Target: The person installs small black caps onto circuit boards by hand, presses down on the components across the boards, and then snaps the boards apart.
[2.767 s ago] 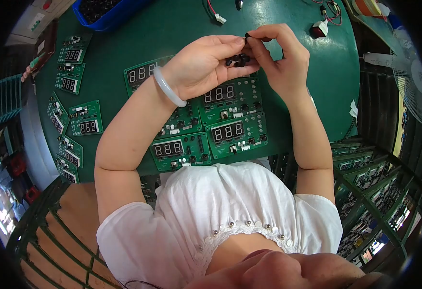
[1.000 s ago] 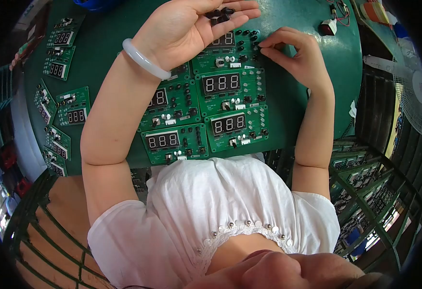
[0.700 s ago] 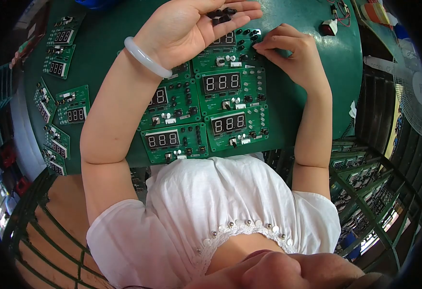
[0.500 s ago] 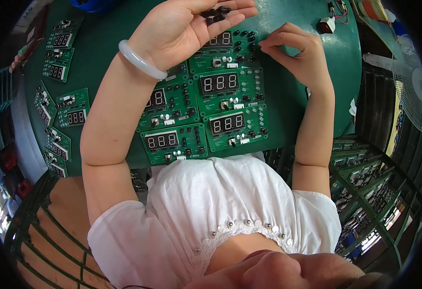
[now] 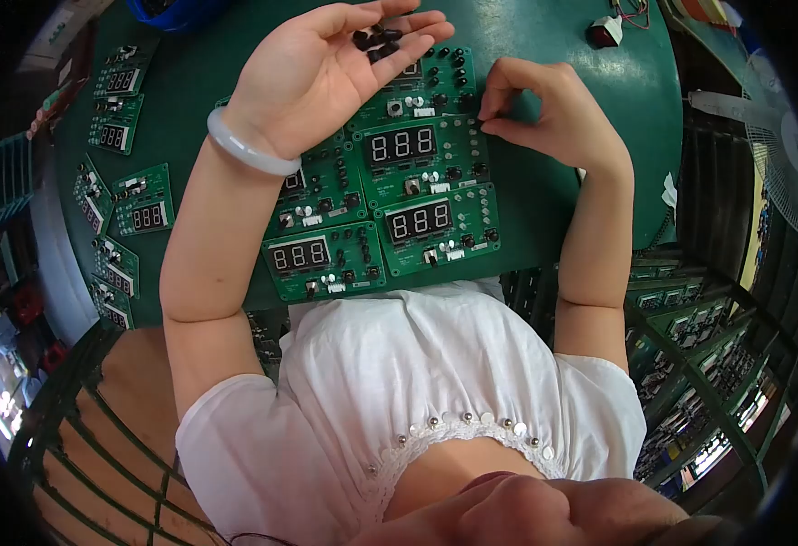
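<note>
My L hand (image 5: 312, 80) lies palm up, fingers loosely apart, w/ blk caps (image 5: 379, 43) resting near its fingers. My R hand (image 5: 555, 111) has thumb + index tog. on a small dk pc (image 5: 480, 121) at the mid. R PCB (image 5: 424, 158)'s upper R corner; can't tell if it's touching. Top R PCB (image 5: 442, 88) has blk caps on.

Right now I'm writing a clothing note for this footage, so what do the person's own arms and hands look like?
Loose, short white sleeves end above the elbows. A smooth, pale, rounded bangle circles the left wrist, and no band shows on the right one. The left hand and right hand wear no gloves, and no ring can be seen.
</note>
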`<state>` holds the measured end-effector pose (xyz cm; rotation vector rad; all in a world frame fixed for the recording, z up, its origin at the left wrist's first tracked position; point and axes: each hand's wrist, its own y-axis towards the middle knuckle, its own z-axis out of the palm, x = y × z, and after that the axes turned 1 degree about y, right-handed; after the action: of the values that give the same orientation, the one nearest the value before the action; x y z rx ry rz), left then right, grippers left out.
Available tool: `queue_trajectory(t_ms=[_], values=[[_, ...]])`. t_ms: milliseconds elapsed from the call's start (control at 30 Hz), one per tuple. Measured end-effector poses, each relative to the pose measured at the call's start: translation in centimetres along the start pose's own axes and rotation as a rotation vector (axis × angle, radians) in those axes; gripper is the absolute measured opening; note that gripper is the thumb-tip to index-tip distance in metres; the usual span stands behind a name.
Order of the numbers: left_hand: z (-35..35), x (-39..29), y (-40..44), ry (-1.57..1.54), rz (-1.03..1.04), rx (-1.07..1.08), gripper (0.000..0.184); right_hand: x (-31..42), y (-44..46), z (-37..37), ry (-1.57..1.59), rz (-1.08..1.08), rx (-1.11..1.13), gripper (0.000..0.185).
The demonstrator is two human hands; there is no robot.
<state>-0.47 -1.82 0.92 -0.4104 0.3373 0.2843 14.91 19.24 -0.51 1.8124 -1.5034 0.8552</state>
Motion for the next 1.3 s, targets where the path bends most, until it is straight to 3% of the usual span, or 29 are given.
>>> queue_trajectory(t_ms=[167,333,567,767,1033,1300], values=[[-0.3,1.4,-2.1,0.105,0.101,-0.010,0.043,-0.1,0.3,0.5,-0.003,-0.079,-0.038,0.023],[0.4,3.3,-4.7,0.088,0.064,-0.054,0.068,-0.2,0.2,1.0,-0.040,-0.067,-0.040,0.023],[0.5,7.1,-6.5,0.022,0.028,-0.004,0.074,0.0,-0.1,0.4,-0.074,-0.195,-0.121,0.021],[0.3,9.7,-6.3,0.029,0.025,-0.022,0.068,2.0,-0.4,1.3,0.162,-0.361,-0.028,0.016],[0.4,10.9,-6.3,0.037,0.020,-0.037,0.064,2.0,-0.9,2.1,0.104,-0.257,0.099,0.019],[-1.5,11.7,-6.1,-0.099,0.040,0.066,0.038,2.1,-0.9,2.4,0.095,-0.265,0.069,0.018]])
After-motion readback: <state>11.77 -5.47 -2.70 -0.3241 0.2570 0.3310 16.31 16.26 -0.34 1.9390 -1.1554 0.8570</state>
